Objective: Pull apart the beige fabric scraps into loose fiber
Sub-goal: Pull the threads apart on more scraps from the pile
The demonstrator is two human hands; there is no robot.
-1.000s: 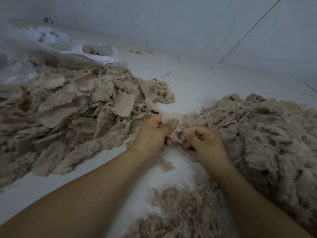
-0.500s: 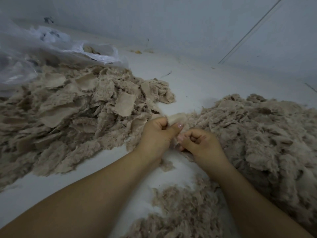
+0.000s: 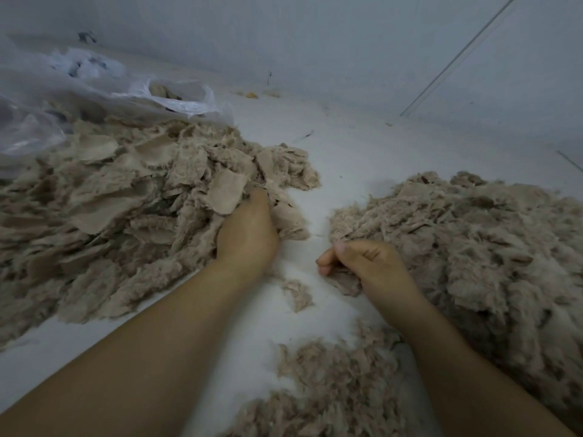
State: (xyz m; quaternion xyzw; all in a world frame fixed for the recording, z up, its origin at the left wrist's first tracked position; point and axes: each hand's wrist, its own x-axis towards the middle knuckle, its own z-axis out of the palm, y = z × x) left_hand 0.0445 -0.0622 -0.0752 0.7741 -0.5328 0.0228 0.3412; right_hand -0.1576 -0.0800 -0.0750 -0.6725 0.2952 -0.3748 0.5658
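- A good share looks done: a big mound of loose fiber [image 3: 473,247] lies on the right, more at the near edge [image 3: 331,389]
- The pile of beige fabric scraps [image 3: 126,200] on the left remains large
- Left hand [image 3: 246,234] is dug into that pile, fingers hidden
- Right hand [image 3: 362,263] is curled round a tuft beside the fiber

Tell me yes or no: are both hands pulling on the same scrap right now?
No. The left hand reaches into the scrap pile, while the right hand sits apart beside the fiber pile.
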